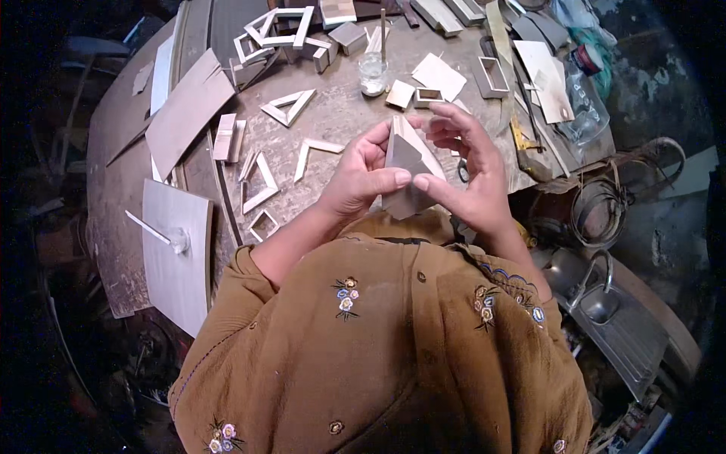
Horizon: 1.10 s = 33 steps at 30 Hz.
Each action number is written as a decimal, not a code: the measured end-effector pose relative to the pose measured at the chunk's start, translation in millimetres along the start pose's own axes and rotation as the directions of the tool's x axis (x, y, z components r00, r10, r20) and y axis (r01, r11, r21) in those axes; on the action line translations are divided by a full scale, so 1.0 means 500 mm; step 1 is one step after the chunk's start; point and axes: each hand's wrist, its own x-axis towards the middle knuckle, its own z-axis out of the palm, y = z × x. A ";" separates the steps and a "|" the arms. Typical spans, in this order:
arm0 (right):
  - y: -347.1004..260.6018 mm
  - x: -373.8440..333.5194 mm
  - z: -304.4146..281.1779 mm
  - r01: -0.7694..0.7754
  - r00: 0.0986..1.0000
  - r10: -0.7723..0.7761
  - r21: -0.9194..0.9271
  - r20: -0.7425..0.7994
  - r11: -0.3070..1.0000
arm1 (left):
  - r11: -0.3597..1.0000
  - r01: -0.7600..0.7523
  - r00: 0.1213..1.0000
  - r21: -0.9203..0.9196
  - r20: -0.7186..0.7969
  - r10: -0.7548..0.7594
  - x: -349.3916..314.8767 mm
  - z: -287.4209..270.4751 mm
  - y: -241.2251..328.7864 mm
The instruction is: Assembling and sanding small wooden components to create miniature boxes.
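Note:
A small wooden piece (412,159), pointed toward the far end, with a grey-brown face and pale edges, is held up in front of my chest. My left hand (367,170) is closed round its left side, thumb lying on the near face. From the right, my right hand (473,170) presses its thumb against the same face, beside the left thumb. Its fingers curve along the right edge; exactly where their tips touch, I cannot tell. Beyond the hands on the worktable (249,83) sit a pale square block (400,94) and a small open wooden frame (429,97).
Triangular wooden frames (288,107) and an L-shaped strip (304,155) lie to the left. A glass jar (373,74) with a stick stands at the back. On the left, a board (175,280) carries a white blob and a stick. A metal sink (599,306) is at the lower right.

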 end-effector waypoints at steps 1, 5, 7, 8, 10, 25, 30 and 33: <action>0.001 -0.001 0.001 0.000 1.000 0.000 0.003 -0.005 1.000 | 0.998 -0.026 1.000 0.054 -0.001 0.026 -0.001 0.001 0.003; 0.006 -0.001 0.007 0.076 0.995 -0.076 -0.012 -0.068 0.997 | 0.992 -0.038 0.999 0.117 -0.022 0.041 -0.003 0.006 0.015; 0.011 -0.001 0.007 0.089 0.991 -0.086 0.026 -0.103 0.996 | 0.959 -0.148 0.988 0.243 -0.004 0.153 -0.002 0.003 0.014; 0.014 -0.003 0.004 0.089 0.994 -0.087 0.031 -0.073 0.996 | 0.948 -0.165 0.985 0.274 -0.008 0.174 -0.003 0.004 0.014; 0.018 -0.005 0.001 0.086 0.996 -0.084 0.038 -0.042 0.996 | 0.913 -0.228 0.972 0.339 0.023 0.235 -0.005 0.002 0.015; 0.065 -0.012 -0.004 0.215 0.973 -0.218 -0.051 -0.069 0.975 | 0.021 -0.657 0.665 0.753 0.567 0.486 0.026 0.024 0.044; 0.074 -0.011 -0.009 0.314 0.932 -0.335 -0.156 -0.135 0.936 | 0.021 -0.642 0.692 0.766 0.568 0.445 0.031 0.025 0.040; 0.081 -0.009 -0.016 0.362 0.906 -0.389 -0.172 -0.164 0.916 | 0.057 -0.600 0.738 0.798 0.524 0.425 0.032 0.031 0.047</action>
